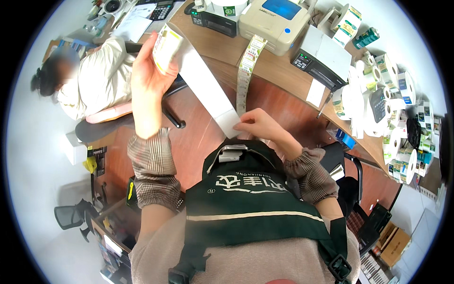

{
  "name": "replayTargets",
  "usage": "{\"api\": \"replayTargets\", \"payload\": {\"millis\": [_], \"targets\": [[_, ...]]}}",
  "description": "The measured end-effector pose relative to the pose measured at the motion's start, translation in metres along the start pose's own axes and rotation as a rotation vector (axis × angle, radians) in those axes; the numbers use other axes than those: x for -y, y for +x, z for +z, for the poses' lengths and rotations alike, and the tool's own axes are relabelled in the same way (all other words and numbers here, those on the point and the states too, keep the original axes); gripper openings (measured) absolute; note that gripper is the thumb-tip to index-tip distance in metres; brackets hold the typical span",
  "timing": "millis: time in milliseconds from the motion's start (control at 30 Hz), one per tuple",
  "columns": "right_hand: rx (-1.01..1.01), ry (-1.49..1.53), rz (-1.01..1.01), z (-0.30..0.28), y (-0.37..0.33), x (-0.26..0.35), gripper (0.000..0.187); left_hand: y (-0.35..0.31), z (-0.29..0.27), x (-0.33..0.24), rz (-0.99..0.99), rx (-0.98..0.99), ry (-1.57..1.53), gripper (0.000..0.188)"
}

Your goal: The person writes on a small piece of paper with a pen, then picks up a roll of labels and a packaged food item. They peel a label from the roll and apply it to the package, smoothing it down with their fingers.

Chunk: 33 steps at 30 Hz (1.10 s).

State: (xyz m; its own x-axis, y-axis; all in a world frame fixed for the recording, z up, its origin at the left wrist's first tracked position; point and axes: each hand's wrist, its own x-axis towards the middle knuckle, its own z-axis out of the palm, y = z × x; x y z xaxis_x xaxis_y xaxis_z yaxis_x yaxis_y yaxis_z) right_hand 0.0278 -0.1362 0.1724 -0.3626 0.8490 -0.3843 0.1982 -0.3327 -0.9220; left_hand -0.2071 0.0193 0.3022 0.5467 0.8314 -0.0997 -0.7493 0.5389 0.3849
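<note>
My left hand (147,78) is raised at the upper left, wrapped round a label roll (166,46) with a green-and-yellow printed face. From the roll a white strip of label paper (203,90) runs down to the right, its blank side towards me. At its lower end my right hand (266,126) pinches the strip between thumb and fingers, just above the dark green apron (255,199) I wear. The apron pocket (234,154) gapes, with a phone-like item and white pieces showing in it.
Along the far side, a wooden desk (283,80) carries a beige label printer (253,22) with a printed label strip (247,71) hanging from it. A grey-topped printer (326,47) and several label rolls (391,142) stand at the right. A seated person (101,78) is at the left.
</note>
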Motion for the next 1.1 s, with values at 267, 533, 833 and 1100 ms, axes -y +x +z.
{"api": "replayTargets", "payload": {"millis": [267,533,833,1100], "targets": [[-0.029,-0.067,-0.016,0.001,-0.011,0.022,0.023,0.032,-0.079,-0.025,-0.151,-0.105,-0.195,0.016],[-0.181,0.169,0.137,0.003,0.002,0.053,0.02,0.015,-0.117,-0.021,-0.201,0.037,0.068,0.072],[-0.193,0.124,0.062,0.008,0.029,0.077,0.017,-0.022,-0.122,0.073,-0.492,-0.191,0.286,0.064],[-0.169,-0.027,0.292,0.005,0.002,0.044,0.021,0.024,-0.116,0.072,-0.019,-0.255,0.243,0.03]]}}
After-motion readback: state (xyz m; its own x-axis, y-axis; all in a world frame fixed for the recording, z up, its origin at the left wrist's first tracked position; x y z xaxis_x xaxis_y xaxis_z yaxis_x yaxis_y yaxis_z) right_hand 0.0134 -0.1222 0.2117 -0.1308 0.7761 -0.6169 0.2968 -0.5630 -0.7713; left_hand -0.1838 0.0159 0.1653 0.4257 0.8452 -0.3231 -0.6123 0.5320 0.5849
